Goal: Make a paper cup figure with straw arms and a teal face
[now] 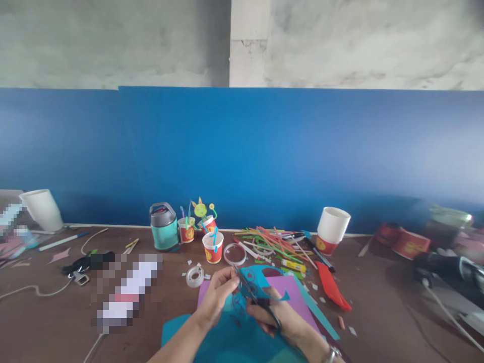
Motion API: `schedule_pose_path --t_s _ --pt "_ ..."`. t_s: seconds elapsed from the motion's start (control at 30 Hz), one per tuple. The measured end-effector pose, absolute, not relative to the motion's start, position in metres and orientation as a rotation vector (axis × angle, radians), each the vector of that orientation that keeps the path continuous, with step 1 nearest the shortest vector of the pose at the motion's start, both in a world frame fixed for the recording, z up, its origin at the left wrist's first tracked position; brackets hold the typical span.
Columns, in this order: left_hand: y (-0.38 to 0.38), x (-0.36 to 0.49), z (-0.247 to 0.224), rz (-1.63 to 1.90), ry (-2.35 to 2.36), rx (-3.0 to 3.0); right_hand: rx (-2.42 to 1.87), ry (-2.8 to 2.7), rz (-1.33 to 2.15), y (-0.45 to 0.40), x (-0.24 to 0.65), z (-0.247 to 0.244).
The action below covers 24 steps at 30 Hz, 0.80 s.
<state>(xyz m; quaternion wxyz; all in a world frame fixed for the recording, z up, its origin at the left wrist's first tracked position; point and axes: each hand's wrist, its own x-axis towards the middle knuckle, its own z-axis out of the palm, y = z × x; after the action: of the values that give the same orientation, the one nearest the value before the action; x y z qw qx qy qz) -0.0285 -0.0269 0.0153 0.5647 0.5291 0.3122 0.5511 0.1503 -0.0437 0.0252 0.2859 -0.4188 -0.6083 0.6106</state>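
Note:
My right hand [270,312] is closed round the dark handles of a pair of scissors [249,292], whose blades point up and left across blue paper [257,277]. Curved lines are drawn on that paper. My left hand [221,292] pinches the paper's left edge close to the blade tips. Under both hands lie a larger blue sheet [219,343] and purple paper [298,302]. A roll of clear tape [195,276] sits left of my left hand.
Behind the hands stand a paper cup [213,248] with blue straws, a teal flask [164,232], a heap of coloured straws [268,242] and stacked white cups [331,229]. An orange-red item [333,287] lies at right. A blue panel [242,161] closes the table's back.

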Motion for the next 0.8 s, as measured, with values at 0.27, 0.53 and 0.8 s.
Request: schedule_pose_path --t_s 0.27,0.53,0.8 --pt "-0.028 -0.029 0.02 1.28 0.687 1.197 -1.074 -1.641 1.698 -0.044 0.152 0.028" --pt "-0.028 -0.029 0.022 1.262 0.704 1.197 -1.071 -1.687 1.697 -0.042 0.153 0.027" --pt "-0.031 -0.027 0.025 1.201 0.75 1.278 -1.115 -1.688 1.643 -0.045 0.147 0.039"
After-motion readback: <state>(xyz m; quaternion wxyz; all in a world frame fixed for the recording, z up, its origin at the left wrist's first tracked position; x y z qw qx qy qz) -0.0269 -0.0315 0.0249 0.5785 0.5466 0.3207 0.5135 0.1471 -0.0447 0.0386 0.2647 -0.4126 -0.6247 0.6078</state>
